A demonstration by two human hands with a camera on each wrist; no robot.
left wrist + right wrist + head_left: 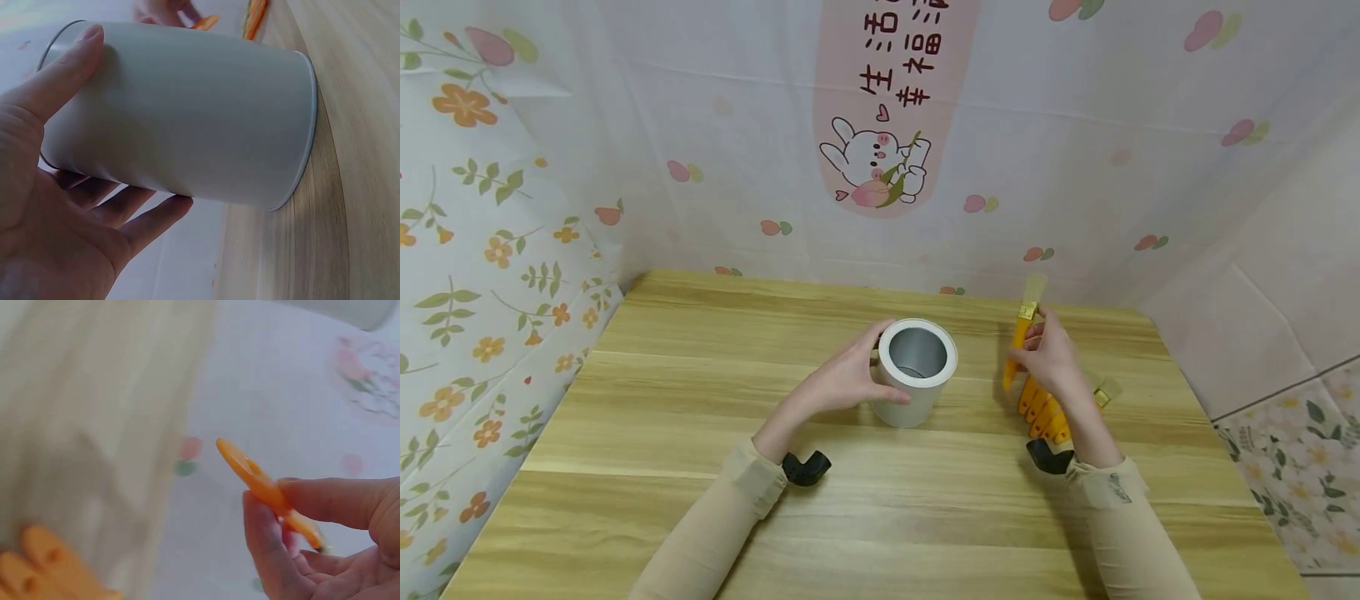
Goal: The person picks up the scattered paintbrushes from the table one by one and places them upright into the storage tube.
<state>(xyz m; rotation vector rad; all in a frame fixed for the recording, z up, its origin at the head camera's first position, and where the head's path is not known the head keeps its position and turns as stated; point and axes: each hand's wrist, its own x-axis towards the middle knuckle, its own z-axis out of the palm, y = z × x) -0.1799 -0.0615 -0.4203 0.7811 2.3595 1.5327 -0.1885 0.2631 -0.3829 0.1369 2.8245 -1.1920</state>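
A white cylindrical canister (901, 408) with a grey inside stands upright on the table, its top uncovered. My left hand (850, 375) grips it from the left, thumb on the near side and fingers round the far side, as the left wrist view also shows on its pale wall (187, 119). To the right, my right hand (1051, 354) pinches a paintbrush (1021, 333) by its orange handle, bristles up and handle end down. In the right wrist view the orange handle (250, 475) sits between thumb and fingers. Several more orange-handled brushes (1043, 414) lie below the right hand, partly hidden by the wrist.
The wooden table (880, 517) reaches back to a patterned cloth (737, 167) hanging behind it. More patterned cloth hangs on the left side (490, 250). A black bent piece sits at each wrist, such as the left one (807, 468).
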